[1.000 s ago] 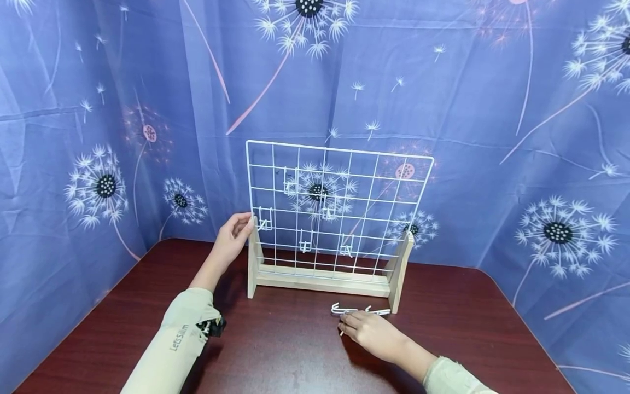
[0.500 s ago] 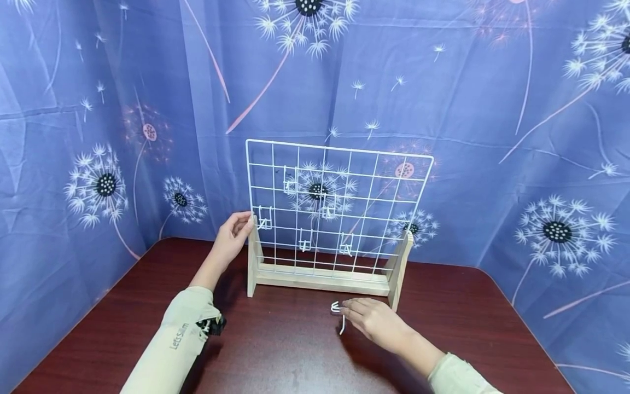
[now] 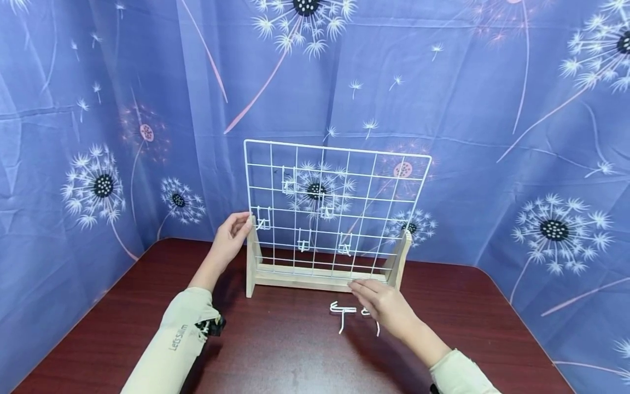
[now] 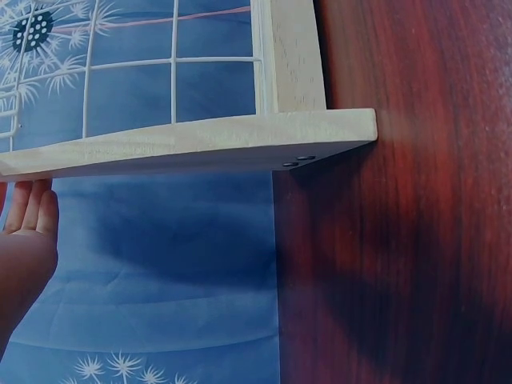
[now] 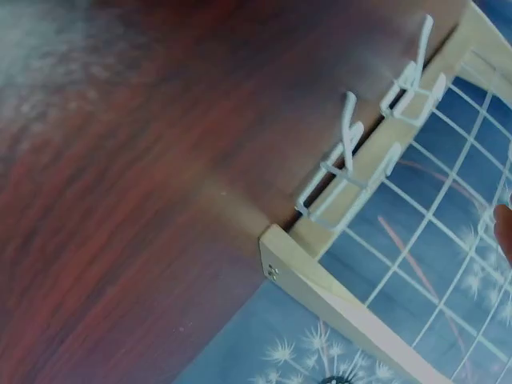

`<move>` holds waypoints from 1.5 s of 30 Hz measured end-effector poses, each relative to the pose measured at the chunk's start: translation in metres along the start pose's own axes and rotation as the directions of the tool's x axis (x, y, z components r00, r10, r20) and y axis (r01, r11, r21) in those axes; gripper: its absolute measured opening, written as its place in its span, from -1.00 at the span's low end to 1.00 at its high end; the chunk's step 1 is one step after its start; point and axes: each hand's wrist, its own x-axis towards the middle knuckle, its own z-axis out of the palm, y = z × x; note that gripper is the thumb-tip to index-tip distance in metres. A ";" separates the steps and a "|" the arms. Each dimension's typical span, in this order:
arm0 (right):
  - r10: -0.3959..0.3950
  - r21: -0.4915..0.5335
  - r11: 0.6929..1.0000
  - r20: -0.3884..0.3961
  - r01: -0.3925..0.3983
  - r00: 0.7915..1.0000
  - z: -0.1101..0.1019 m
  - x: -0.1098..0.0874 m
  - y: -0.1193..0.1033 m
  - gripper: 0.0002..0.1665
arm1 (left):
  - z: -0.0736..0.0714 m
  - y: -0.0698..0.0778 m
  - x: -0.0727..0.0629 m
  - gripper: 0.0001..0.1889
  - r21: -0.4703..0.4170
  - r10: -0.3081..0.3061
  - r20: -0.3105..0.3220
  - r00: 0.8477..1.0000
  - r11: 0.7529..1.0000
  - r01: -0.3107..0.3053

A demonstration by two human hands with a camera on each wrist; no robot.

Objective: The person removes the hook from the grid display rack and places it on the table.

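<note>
A white wire grid panel (image 3: 361, 180) stands in a pale wooden stand (image 3: 305, 277), with several white wire hooks (image 3: 303, 244) hanging on it. At the panel's left edge, my left hand (image 3: 230, 236) pinches the top of the stand's left upright (image 3: 251, 262). In the left wrist view, fingers of that hand (image 4: 30, 232) meet the outer face of the wood. My right hand (image 3: 384, 306) hovers before the stand's base, fingers stretched out and holding nothing. Two loose white hooks (image 3: 343, 310) lie on the table below it; the right one (image 5: 340, 172) is partly hidden by the hand in the head view.
The dark red wooden table (image 3: 275, 350) extends around the stand. Blue cloth with dandelion prints (image 3: 443, 98) hangs close behind it and along both sides. The stand's right upright (image 3: 401, 260) rises just behind my right hand.
My right hand has come off the loose hooks, rising and moving slightly away toward the stand, so both hooks show more. The left hand stays at the left upright.
</note>
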 end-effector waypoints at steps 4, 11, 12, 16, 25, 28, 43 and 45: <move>0.066 0.021 0.998 -0.063 -0.065 0.996 -0.005 0.004 0.005 -0.56 | -0.001 0.002 -0.001 -0.59 -0.001 -0.001 -0.003 1.000 1.000 0.001; 0.188 0.049 0.982 -0.141 -0.183 0.972 -0.009 0.013 0.010 -0.76 | -0.002 0.002 0.003 -0.59 -0.020 0.024 -0.009 1.000 0.999 -0.025; 0.210 0.053 0.977 -0.143 -0.204 0.967 -0.009 0.015 0.010 -0.76 | -0.002 0.001 0.003 -0.60 -0.019 0.024 -0.011 1.000 1.000 -0.024; 0.287 0.087 0.957 -0.169 -0.276 0.943 -0.007 0.021 0.010 -0.63 | -0.003 0.001 0.003 -0.60 -0.012 0.016 -0.022 1.000 1.000 -0.016; 0.535 0.208 0.841 -0.196 -0.499 0.822 0.004 0.034 0.003 -0.59 | -0.004 0.002 0.002 -0.60 -0.029 0.010 -0.028 1.000 1.000 -0.011; 0.649 0.289 0.752 -0.167 -0.593 0.742 0.007 0.039 -0.002 -0.56 | -0.003 0.001 0.002 -0.60 -0.029 0.008 -0.027 1.000 1.000 -0.008; 0.801 0.405 0.584 -0.149 -0.704 0.579 0.034 0.050 -0.019 -0.45 | 0.002 -0.001 0.000 -0.60 -0.030 -0.010 -0.019 1.000 1.000 0.010; 0.813 0.415 0.570 -0.161 -0.709 0.559 0.037 0.050 -0.020 -0.46 | 0.002 -0.001 0.000 -0.60 -0.032 -0.012 -0.017 1.000 0.999 0.011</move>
